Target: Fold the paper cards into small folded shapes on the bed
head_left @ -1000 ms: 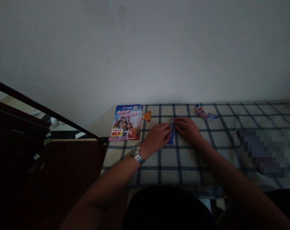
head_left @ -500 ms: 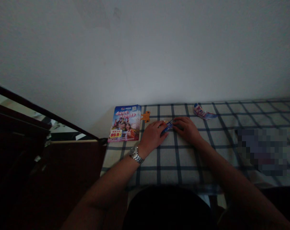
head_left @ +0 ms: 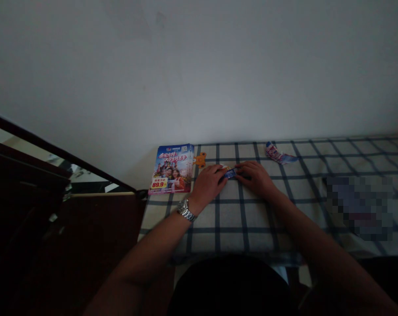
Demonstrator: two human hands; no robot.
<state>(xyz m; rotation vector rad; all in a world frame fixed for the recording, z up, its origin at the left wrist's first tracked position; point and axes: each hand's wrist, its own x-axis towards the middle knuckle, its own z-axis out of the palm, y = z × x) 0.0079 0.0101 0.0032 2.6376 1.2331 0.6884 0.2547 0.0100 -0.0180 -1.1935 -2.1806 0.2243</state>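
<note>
right now the left hand (head_left: 209,183) and right hand (head_left: 254,177) hold a small blue paper (head_left: 230,172) between them, fingers in a narrow pinch, closer to the back edge of the table (head_left: 231,232) than the front. there's a good run of checked cloth from hands to front edge. leaflets (head_left: 172,169) stack at the back left corner, crumpled paper (head_left: 279,154) sits right by the back edge, and a pale wall (head_left: 218,74) rises behind it all.

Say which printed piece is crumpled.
The crumpled piece is beyond the right hand; the stacked flyers lie flat; the blue strip at the left hand looks straight.
</note>
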